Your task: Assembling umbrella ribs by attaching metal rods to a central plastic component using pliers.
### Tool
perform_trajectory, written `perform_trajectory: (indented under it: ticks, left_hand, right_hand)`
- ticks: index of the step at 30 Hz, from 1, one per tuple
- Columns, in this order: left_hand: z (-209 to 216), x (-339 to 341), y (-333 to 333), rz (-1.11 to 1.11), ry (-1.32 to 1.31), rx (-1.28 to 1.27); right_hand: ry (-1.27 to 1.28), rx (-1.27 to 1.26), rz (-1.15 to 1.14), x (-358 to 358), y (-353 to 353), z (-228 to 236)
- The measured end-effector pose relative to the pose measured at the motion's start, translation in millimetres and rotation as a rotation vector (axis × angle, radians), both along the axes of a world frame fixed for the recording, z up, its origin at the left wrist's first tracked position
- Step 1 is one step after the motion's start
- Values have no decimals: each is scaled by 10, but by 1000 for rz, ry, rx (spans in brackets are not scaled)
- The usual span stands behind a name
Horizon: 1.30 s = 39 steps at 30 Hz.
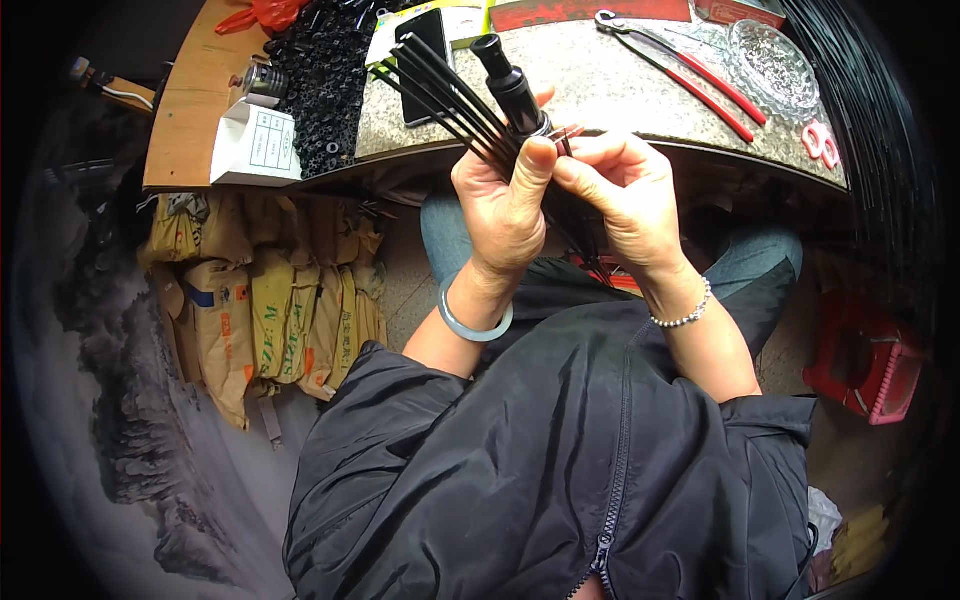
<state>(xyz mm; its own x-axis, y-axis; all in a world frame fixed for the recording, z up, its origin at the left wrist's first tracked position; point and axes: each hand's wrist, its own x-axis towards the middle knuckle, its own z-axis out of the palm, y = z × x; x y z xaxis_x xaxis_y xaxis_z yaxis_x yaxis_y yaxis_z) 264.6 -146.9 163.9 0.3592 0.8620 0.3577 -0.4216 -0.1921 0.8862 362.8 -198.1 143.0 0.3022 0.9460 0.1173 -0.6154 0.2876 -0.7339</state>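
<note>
Above my lap, at the table's front edge, my left hand (pixel 503 215) is closed round a black umbrella frame (pixel 513 98). Its thick, stepped cylindrical end points up and away, and a fan of thin black ribs (pixel 440 92) spreads to the left of it. My left thumb presses by the collar at the base of the cylinder. Close beside it, my right hand (pixel 628 200) has thumb and forefinger pinched together at the collar. Something thin and dark shows at those fingertips, too small to name. Below the hands, more dark rods hang toward my lap.
On the table are a heap of small black parts (pixel 325 85), a white box (pixel 255 145), a wire spool (pixel 262 80), a phone (pixel 427 65), red-handled cutters (pixel 690 83), a glass dish (pixel 775 65) and pink-handled scissors (pixel 820 145). Long black rods (pixel 890 150) hang right. Sacks (pixel 225 325) stand left.
</note>
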Motion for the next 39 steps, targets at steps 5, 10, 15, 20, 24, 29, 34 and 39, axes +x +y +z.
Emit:
perform_trajectory:
  ticks: [5, 10, 15, 20, 24, 29, 34, 39]
  left_hand:
    - [5, -11, 9, -37, 0, 8]
    - [-4, -18, -4, -110, -49, -18]
    - [-12, -12, -10, -189, -71, -32]
    - [-15, -27, 16, -215, -29, 13]
    - [-18, -27, 29, -300, -61, -49]
    - [72, 11, 152, -301, -174, -138]
    - [184, 68, 282, -516, -394, -133]
    - [383, -72, 154, -375, 87, -184]
  right_hand:
    - [-6, 18, -3, 26, -19, 27]
    - [94, -58, 111, 45, 9, 92]
    - [196, 41, 250, 141, 108, -23]
    - [251, 22, 425, 255, 130, -39]
    - [301, -15, 465, 245, 103, 87]
    - [-102, 42, 74, -54, 52, 18]
    - [-700, -59, 24, -176, -98, -298]
    - [-883, 90, 71, -27, -53, -262]
